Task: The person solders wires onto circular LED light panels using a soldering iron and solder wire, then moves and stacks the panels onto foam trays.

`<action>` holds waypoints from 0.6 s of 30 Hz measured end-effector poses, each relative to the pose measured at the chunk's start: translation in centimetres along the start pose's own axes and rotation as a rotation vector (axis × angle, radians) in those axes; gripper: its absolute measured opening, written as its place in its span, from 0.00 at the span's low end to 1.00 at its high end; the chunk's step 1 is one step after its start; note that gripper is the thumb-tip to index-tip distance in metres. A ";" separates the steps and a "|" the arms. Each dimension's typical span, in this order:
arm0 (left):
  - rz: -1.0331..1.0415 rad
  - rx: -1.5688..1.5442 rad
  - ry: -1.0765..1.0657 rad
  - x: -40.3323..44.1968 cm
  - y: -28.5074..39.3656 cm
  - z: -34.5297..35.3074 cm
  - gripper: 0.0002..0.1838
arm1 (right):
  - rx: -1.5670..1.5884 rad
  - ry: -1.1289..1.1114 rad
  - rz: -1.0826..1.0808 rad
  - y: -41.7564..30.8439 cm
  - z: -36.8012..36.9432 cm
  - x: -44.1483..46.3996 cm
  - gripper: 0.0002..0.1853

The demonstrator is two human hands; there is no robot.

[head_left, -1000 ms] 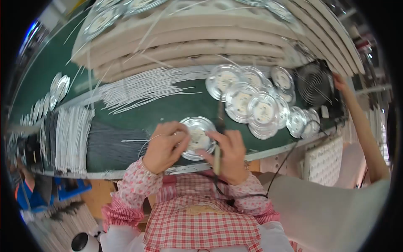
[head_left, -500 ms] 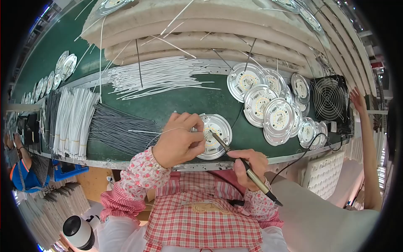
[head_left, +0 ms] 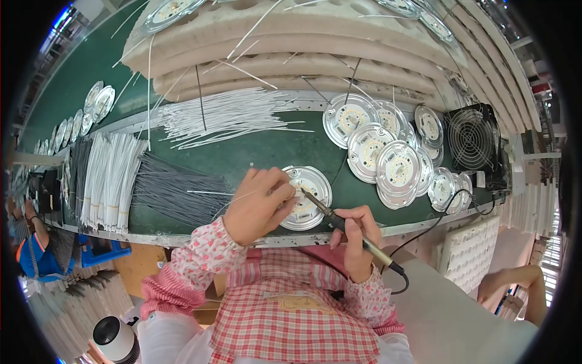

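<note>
A round silver LED lamp board [head_left: 306,217] lies flat on the green bench near its front edge. My left hand [head_left: 257,205] is closed at its left side, fingertips pinched over the board. A thin white wire [head_left: 209,193] runs out leftward from under that hand; its gripped end is hidden by the fingers. In my right hand [head_left: 359,239] is a soldering iron [head_left: 324,210], held like a pen and slanting down to the left. Its tip is at the board's middle, just beside my left fingertips. Whether the tip touches cannot be made out.
Dark wires [head_left: 176,185] and bundled white wires [head_left: 109,182] lie to the left, loose white wires [head_left: 221,115] behind. Stacked lamp boards [head_left: 400,168] and a fan [head_left: 471,139] stand right. Foam trays [head_left: 303,48] rise at the back. Another person's hand [head_left: 497,285] is at the right.
Both my hands stay at the board; the soldering iron's rear end has swung slightly, its tip still at the middle. At right, the other person's arm has dropped from beside the fan to lower down.
</note>
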State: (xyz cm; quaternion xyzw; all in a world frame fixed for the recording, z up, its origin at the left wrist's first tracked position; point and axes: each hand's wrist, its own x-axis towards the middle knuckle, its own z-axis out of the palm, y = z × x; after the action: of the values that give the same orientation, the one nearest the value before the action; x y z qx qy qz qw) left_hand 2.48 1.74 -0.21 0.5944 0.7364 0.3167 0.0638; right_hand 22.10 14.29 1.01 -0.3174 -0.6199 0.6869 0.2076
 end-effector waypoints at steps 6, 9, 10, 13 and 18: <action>0.162 0.209 -0.043 -1.8 -0.7 -0.4 0.28 | -0.009 0.024 -0.015 0.8 0.2 -0.3 0.13; 0.214 0.294 -0.084 -1.8 -0.5 -0.6 0.30 | -0.009 0.034 0.009 0.6 0.2 -0.9 0.13; 0.232 0.320 -0.098 -1.8 -0.4 -0.8 0.31 | -0.004 0.037 0.017 0.5 0.2 -1.0 0.14; 0.263 0.397 -0.127 -1.7 -0.4 -0.8 0.32 | 0.087 -0.020 -0.059 1.1 -0.8 -1.2 0.12; 0.291 0.487 -0.210 -1.7 0.1 -1.3 0.31 | -0.898 -0.054 -0.574 0.5 2.2 2.0 0.39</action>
State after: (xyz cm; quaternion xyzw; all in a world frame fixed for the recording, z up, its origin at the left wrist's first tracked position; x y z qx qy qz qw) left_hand 2.46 -0.33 0.36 0.7211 0.6870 0.0736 -0.0507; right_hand 19.19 14.01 0.26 -0.1749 -0.9199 0.2773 0.2149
